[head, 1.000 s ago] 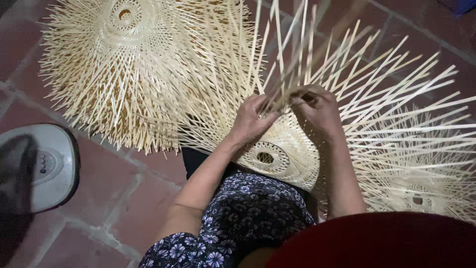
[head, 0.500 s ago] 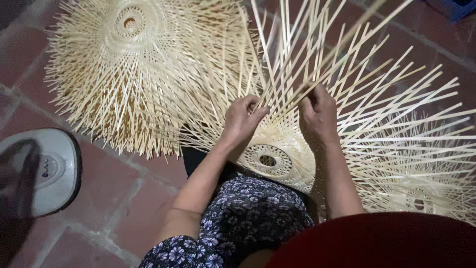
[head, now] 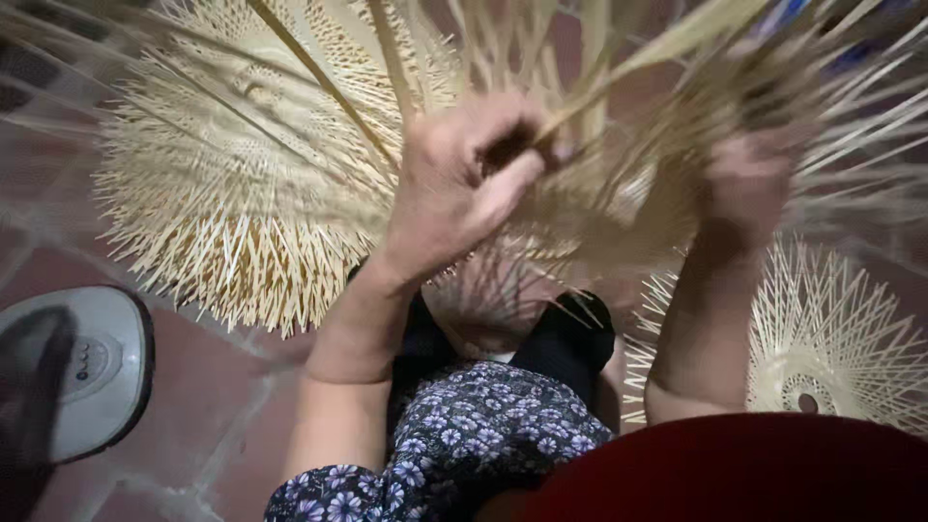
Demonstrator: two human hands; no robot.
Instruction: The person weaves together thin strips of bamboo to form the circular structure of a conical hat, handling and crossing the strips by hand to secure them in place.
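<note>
Both my hands are raised close to the camera, holding a half-woven bamboo piece (head: 619,164) with long pale strips fanning up and out. My left hand (head: 464,184) pinches a strip between thumb and fingers near the piece's middle. Gripping the woven part on the right, my right hand (head: 749,184) is blurred by motion. The piece hides most of the floor behind it.
A stack of finished woven bamboo discs (head: 242,164) lies on the red tile floor at the upper left. Another woven disc (head: 831,348) lies at the right. A grey fan base (head: 77,377) sits at the left edge. My floral-patterned lap (head: 464,454) fills the bottom.
The woven piece has been lifted from my lap up towards the camera. Both hands rose with it and now look much larger; the right one is blurred.
</note>
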